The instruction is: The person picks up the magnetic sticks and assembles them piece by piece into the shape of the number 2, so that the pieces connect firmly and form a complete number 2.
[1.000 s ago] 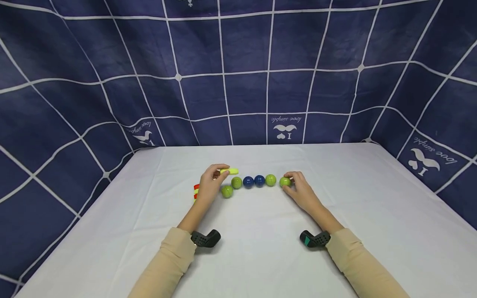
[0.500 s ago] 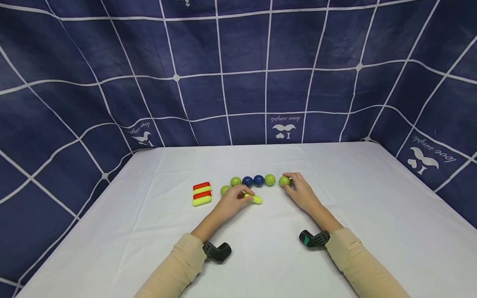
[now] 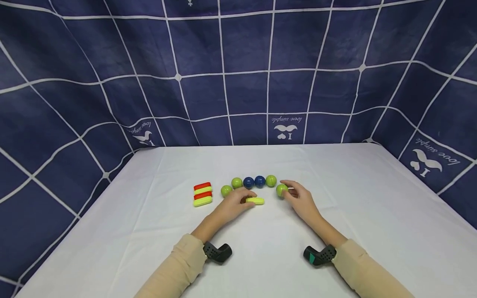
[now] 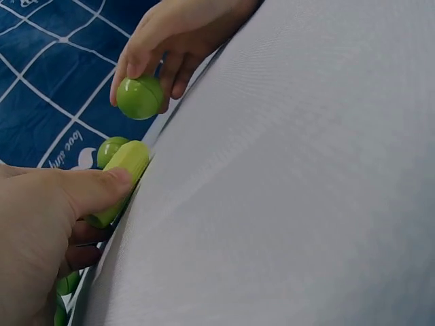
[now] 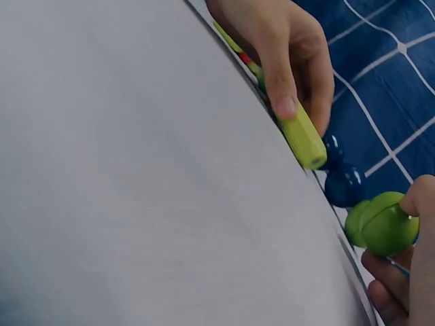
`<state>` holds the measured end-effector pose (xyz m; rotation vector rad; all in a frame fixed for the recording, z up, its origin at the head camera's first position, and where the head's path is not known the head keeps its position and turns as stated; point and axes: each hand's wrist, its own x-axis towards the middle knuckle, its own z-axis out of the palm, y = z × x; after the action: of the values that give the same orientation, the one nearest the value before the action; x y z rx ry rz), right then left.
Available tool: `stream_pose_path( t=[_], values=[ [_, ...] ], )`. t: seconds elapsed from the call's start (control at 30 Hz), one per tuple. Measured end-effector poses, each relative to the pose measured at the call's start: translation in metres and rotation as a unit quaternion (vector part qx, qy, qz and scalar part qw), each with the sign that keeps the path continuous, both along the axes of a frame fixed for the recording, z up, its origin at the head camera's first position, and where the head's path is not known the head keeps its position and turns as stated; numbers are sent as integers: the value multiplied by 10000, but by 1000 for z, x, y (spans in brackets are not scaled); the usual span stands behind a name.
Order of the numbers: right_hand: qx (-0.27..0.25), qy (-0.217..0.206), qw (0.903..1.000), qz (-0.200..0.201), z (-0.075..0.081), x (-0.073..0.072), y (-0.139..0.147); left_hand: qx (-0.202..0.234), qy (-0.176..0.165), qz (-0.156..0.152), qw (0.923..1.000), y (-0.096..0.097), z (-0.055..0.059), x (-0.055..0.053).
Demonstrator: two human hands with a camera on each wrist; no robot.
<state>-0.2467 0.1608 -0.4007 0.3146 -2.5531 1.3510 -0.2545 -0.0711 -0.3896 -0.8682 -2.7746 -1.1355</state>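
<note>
My left hand [image 3: 234, 204] pinches a short yellow bar [image 3: 255, 200] between thumb and fingers, in front of the row of balls. In the left wrist view the bar [image 4: 132, 161] sticks out past the thumb. My right hand [image 3: 302, 200] holds a green ball [image 3: 282, 190] by its side with thumb and fingertips; in the right wrist view that ball [image 5: 391, 227] overlaps another green one. Behind the hands two blue balls [image 3: 248, 182] sit side by side, with a green ball [image 3: 271, 180] to their right and another green ball [image 3: 236, 183] to their left.
A further green ball [image 3: 226, 191] lies just beyond the left hand. To its left several red and yellow bars [image 3: 203, 194] lie stacked in a column on the white tablecloth [image 3: 167, 231]. A dark blue checked curtain [image 3: 246, 95] rises behind the table's far edge.
My left hand has brought the yellow bar from behind the balls to the front and rightward, uncovering the bars at left. My right hand has drawn its green ball slightly nearer.
</note>
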Motion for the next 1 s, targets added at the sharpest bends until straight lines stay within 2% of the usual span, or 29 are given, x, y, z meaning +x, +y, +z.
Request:
stream_pose_path(
  t=[0.13, 0.23, 0.5, 0.83, 1.0],
  values=[
    [12, 9, 9987, 512, -1, 8, -3, -226, 125, -83, 9996, -1, 0, 0],
    [80, -39, 9975, 705, -1, 9, -4, -299, 61, -85, 9995, -2, 1, 0],
    [416, -101, 9951, 886, 2, 7, -7, -263, 64, -122, 9996, -2, 0, -1],
    [551, -80, 9931, 1034, 2, 9, -8, 109, -46, -111, 9999, -2, -2, -1],
    [507, -92, 9929, 1069, 2, 9, -8, 133, -29, -157, 9998, -2, -1, 0]
  ],
)
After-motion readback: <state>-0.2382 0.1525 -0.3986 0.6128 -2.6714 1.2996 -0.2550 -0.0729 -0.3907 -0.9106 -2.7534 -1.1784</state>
